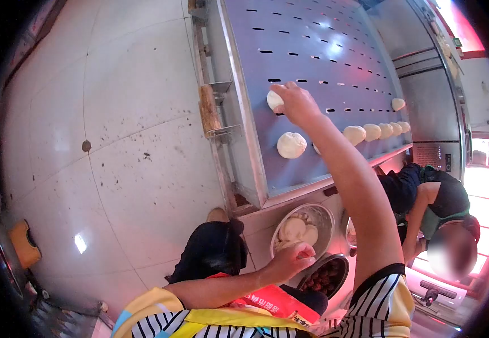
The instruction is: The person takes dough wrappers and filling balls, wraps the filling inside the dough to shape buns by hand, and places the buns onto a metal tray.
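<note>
My right hand (296,102) reaches over the slotted metal tray (323,67), its fingers on a white dough ball (274,101) near the tray's left edge. Below it on the tray lies another dough ball (292,145). A row of dough balls (372,132) runs to the right along the near edge, partly behind my forearm, and a single ball (398,104) sits above the row's right end. My left hand (290,261) is held low with curled fingers, over the near side of a metal bowl (330,217) with dough pieces. What it holds, if anything, is hidden.
A bowl of dark red filling (343,276) stands beside the dough bowl. A person (447,194) in dark clothes is at the right, near the tray's corner. Wooden and metal supports (209,110) line the tray's left side. A tiled floor (115,112) lies at left.
</note>
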